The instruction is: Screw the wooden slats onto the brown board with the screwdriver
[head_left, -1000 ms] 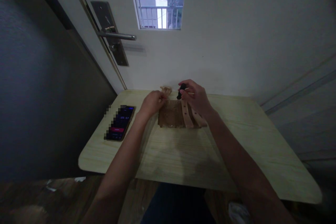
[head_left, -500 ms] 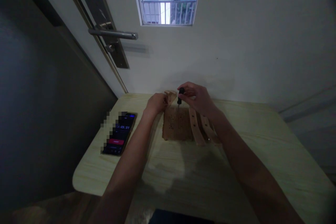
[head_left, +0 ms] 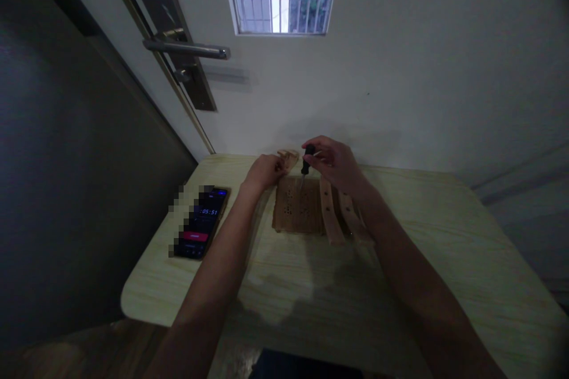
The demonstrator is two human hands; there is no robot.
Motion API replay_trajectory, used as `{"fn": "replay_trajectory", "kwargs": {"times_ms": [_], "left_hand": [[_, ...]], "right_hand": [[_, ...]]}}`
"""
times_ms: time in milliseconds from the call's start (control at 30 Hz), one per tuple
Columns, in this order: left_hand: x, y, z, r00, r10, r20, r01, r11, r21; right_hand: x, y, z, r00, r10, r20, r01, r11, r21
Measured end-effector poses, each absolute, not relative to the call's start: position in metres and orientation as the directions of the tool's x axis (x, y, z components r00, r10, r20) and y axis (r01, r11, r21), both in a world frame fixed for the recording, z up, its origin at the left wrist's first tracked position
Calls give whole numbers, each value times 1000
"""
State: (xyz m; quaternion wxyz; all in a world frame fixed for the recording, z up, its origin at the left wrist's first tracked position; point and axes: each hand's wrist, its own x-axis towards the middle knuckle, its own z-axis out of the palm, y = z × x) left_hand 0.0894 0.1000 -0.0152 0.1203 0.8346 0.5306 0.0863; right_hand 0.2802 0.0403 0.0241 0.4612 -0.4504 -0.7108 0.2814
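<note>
My right hand (head_left: 334, 160) is closed round the black handle of a screwdriver (head_left: 307, 160), its thin shaft slanting down toward a brown wooden panel (head_left: 297, 207) with small carved holes. Whether the tip touches the panel I cannot tell. At the panel's far left corner, my left hand (head_left: 265, 170) has its fingers pinched at a small light wooden piece (head_left: 288, 159). Two curved wooden strips with dark holes lie at the panel's right side: one strip (head_left: 331, 213) nearer the middle, the other strip (head_left: 353, 219) partly under my right wrist.
A phone (head_left: 202, 222) showing a running timer lies left of my left forearm on the pale wooden table (head_left: 275, 284). Behind the table stands a white door (head_left: 400, 59) with a metal handle (head_left: 186, 49) and a small window (head_left: 284, 0).
The whole view has shifted slightly, so things sit a little higher in it. Both hands keep nearly the same place, and the screwdriver stays in my right hand.
</note>
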Motion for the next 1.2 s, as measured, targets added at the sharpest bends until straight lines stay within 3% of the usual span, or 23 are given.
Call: {"fn": "replay_trajectory", "kwargs": {"times_ms": [400,733,1000,1200], "left_hand": [[96,97,-12,423,906,-31,873,-398,283],[111,118,-14,443,893,-77,843,-385,376],[96,96,-4,273,961,-49,914,-243,324],[82,91,-1,193,970,-146,952,-149,267]], "right_hand": [[286,43,24,-156,902,403,358,432,-828],[291,45,23,-123,910,397,329,415,-848],[295,43,21,-166,913,372,329,407,-852],[292,45,19,-188,890,416,262,454,-852]]}}
